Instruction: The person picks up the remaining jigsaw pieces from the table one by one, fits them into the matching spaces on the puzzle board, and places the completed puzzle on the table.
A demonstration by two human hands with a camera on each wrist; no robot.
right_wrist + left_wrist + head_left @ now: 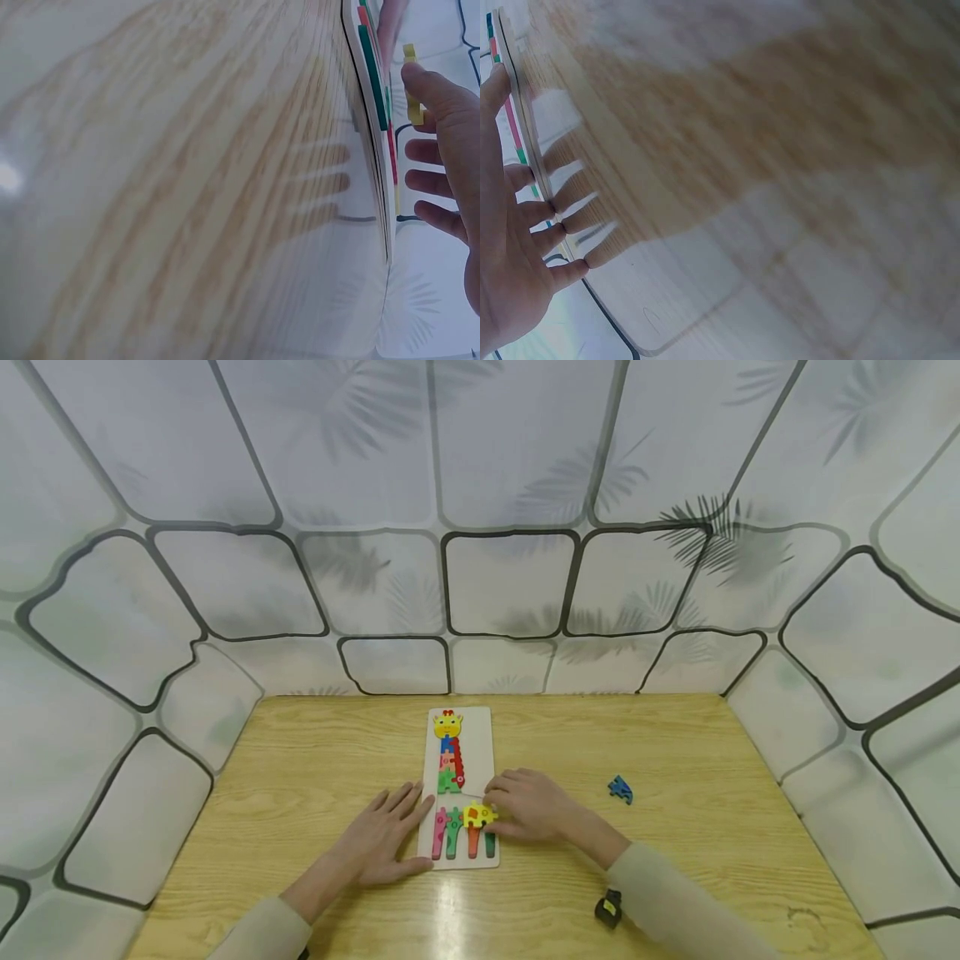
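A white giraffe puzzle board (pixel 476 747) lies on the table, with a yellow head (pixel 447 725), coloured neck pieces and several leg pieces in it. My right hand (pixel 534 807) pinches a yellow puzzle piece (pixel 477 815) with spots, over the tops of the legs. In the right wrist view, thumb and index finger grip that yellow piece (pixel 413 90) above the board's face, while the other fingers stay spread. Along the board's left edge rests my left hand (pixel 381 842), its fingers straight and spread; the thumb points at the lower corner.
A blue puzzle piece (pixel 620 789) lies by itself on the wooden table (pixel 322 752), right of the board. Beside the right sleeve shows a small black device (pixel 609 908). Patterned fabric walls (pixel 510 585) enclose the table at the back and sides.
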